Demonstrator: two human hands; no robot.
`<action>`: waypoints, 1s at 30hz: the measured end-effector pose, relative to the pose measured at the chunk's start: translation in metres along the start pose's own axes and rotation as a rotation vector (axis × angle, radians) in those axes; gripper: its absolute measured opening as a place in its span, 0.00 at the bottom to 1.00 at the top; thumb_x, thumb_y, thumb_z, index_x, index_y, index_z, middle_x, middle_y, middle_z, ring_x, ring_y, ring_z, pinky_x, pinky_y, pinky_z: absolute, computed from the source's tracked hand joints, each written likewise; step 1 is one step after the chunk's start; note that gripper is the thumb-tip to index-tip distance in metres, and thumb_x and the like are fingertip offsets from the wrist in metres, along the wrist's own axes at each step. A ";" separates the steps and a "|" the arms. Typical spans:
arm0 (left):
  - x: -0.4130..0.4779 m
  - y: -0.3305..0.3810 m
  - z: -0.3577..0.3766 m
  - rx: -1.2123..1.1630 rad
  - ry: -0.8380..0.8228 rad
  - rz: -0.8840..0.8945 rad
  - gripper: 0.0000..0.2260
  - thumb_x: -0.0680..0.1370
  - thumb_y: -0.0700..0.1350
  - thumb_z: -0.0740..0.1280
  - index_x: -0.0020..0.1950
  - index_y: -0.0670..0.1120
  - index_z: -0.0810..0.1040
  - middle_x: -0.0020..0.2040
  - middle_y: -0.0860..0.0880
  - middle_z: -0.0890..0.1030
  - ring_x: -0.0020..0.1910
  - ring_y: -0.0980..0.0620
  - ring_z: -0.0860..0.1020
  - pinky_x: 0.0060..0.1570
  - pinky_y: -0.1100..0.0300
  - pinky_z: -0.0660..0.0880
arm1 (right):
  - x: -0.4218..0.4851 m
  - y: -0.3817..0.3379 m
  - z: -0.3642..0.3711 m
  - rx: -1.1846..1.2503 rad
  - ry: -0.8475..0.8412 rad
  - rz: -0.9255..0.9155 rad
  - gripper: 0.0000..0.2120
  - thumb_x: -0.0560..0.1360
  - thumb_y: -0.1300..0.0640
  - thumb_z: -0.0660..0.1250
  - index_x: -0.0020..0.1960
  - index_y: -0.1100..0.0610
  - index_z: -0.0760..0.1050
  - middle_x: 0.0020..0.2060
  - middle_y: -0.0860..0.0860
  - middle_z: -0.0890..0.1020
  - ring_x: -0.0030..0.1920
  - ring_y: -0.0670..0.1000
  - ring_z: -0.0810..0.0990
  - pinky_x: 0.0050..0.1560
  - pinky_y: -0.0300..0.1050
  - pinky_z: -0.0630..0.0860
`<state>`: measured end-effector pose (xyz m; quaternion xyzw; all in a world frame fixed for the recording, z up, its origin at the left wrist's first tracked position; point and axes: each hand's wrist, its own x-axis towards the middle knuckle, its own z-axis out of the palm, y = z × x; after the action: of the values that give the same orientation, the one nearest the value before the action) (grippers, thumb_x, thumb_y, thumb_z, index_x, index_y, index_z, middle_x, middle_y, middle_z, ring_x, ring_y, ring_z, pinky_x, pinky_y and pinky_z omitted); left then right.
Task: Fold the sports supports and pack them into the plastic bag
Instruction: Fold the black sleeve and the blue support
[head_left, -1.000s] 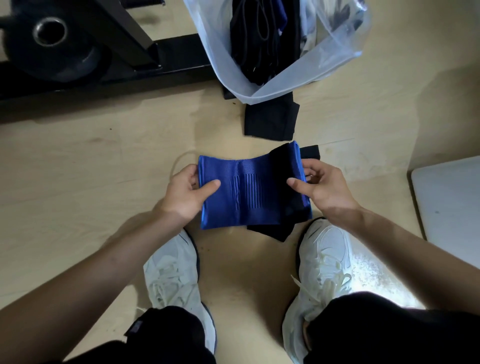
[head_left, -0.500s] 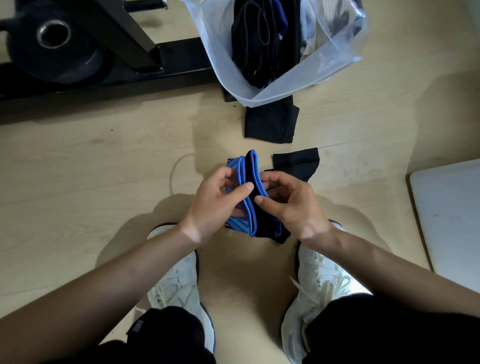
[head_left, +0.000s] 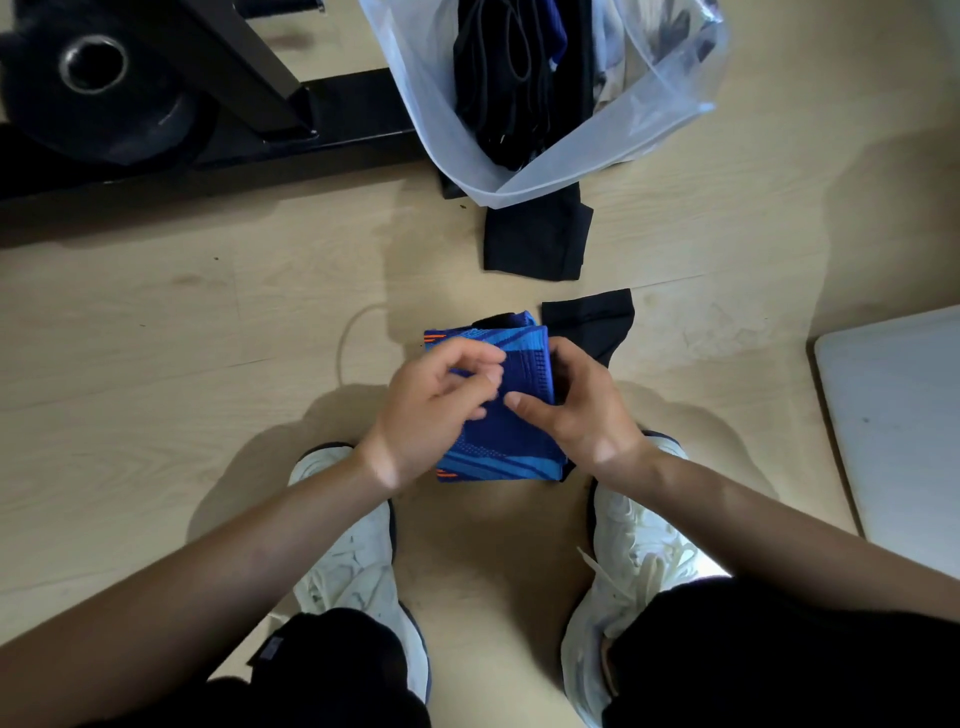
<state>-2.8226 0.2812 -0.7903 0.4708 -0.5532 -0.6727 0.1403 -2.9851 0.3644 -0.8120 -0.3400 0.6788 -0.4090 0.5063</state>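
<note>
Holding a folded blue support (head_left: 498, 447) over the floor (head_left: 208, 338) between two white shoes (head_left: 353, 551), both hands close on it. The left hand (head_left: 436, 410) curls over its left face, fingertips blurred. The right hand (head_left: 576, 415) wraps the right edge with the thumb laid across the top. Each grip is closed on the fabric. The support's long axis runs away from the person. Beyond it lie a near black support (head_left: 592, 325) and a far black support (head_left: 535, 244), the latter partly under the plastic bag (head_left: 613, 140). The bag's open mouth faces the hands, ahead and slightly right, so the right hand appears nearer. Dark items (head_left: 509, 78) already lie inside.
</note>
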 end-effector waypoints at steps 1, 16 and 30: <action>0.004 -0.002 -0.005 0.006 0.061 0.007 0.07 0.80 0.39 0.69 0.54 0.49 0.83 0.50 0.49 0.84 0.48 0.51 0.84 0.44 0.58 0.80 | 0.000 0.002 -0.002 0.015 0.003 0.014 0.17 0.73 0.61 0.75 0.59 0.55 0.75 0.50 0.47 0.84 0.50 0.46 0.83 0.50 0.43 0.81; -0.005 -0.028 -0.005 -0.004 -0.098 0.104 0.35 0.79 0.39 0.72 0.80 0.58 0.59 0.76 0.55 0.69 0.73 0.56 0.72 0.69 0.50 0.74 | 0.005 -0.001 -0.016 0.461 0.101 0.061 0.21 0.76 0.67 0.70 0.68 0.63 0.70 0.53 0.61 0.84 0.54 0.60 0.84 0.54 0.55 0.81; 0.002 -0.026 -0.013 0.741 0.186 0.156 0.31 0.76 0.47 0.73 0.77 0.55 0.67 0.68 0.54 0.74 0.65 0.49 0.77 0.62 0.47 0.76 | 0.000 0.004 -0.022 -0.239 -0.037 -0.091 0.35 0.72 0.64 0.76 0.74 0.49 0.69 0.56 0.48 0.75 0.39 0.50 0.78 0.42 0.38 0.78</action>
<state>-2.8045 0.2814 -0.8135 0.5049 -0.7778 -0.3692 0.0612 -3.0068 0.3705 -0.8128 -0.4359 0.6970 -0.3415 0.4556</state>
